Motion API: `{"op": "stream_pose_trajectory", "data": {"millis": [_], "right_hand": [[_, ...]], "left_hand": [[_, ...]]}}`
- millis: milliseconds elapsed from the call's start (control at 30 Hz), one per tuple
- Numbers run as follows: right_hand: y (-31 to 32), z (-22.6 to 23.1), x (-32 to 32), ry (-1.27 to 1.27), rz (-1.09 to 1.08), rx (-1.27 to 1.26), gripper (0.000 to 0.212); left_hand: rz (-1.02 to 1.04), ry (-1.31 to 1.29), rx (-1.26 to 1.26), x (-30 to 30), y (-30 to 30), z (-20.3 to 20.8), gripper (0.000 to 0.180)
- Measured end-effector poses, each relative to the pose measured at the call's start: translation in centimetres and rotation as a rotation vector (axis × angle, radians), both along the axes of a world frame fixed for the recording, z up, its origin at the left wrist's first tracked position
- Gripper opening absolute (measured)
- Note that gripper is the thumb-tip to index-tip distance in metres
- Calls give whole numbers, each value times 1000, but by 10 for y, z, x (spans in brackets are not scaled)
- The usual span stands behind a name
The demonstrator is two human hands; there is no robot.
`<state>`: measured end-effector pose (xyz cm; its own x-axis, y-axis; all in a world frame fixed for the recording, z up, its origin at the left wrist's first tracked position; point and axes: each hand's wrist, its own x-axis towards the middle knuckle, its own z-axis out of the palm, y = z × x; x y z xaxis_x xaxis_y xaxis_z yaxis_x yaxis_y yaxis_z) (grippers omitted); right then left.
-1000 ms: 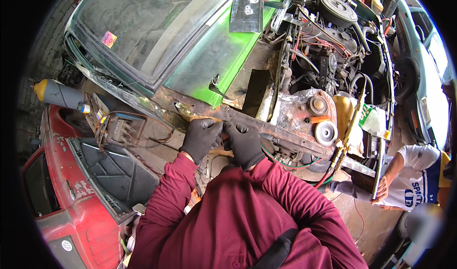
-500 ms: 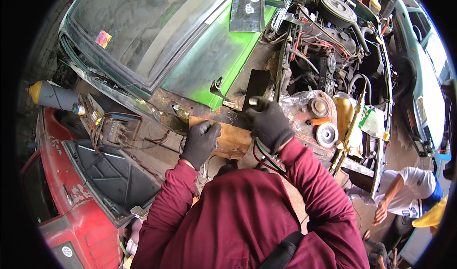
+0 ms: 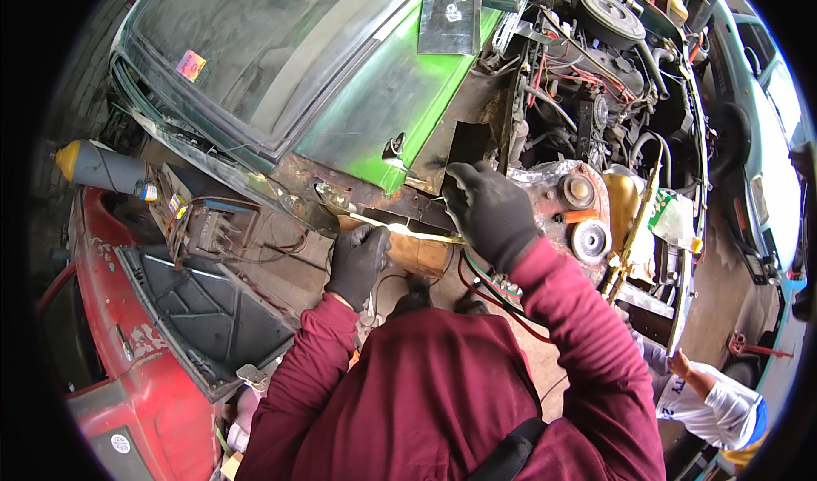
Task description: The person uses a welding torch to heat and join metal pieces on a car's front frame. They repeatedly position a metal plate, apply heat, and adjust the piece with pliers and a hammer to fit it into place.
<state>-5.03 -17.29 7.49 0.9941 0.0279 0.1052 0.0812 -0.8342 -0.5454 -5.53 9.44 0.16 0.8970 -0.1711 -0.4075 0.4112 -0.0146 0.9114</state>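
Both hands in black gloves at rusty edge of green car body [image 3: 374, 98]. Left hand [image 3: 357, 260] closed on thin metal strip [image 3: 400, 228] just below edge; right hand [image 3: 489, 209] grips strip's other end.

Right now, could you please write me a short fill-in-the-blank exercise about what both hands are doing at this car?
1. Both hands wear ____ gloves.
2. The left hand rests by a thin pale strip along the rusty seam of the ____ car body panel.
3. The right hand is raised beside the open ____ bay.
4. The door at lower left is ____.

Missing words: black; green; engine; red
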Motion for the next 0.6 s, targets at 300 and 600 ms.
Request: {"op": "stream_pose_trajectory", "data": {"millis": [300,600], "right_hand": [[35,-45,-97,17,95,37,53],[73,-85,-80,-9,326,-5,16]], "left_hand": [[77,-52,-16,-40,1,-7,31],[215,-155,211,-91,-25,14,28]]}}
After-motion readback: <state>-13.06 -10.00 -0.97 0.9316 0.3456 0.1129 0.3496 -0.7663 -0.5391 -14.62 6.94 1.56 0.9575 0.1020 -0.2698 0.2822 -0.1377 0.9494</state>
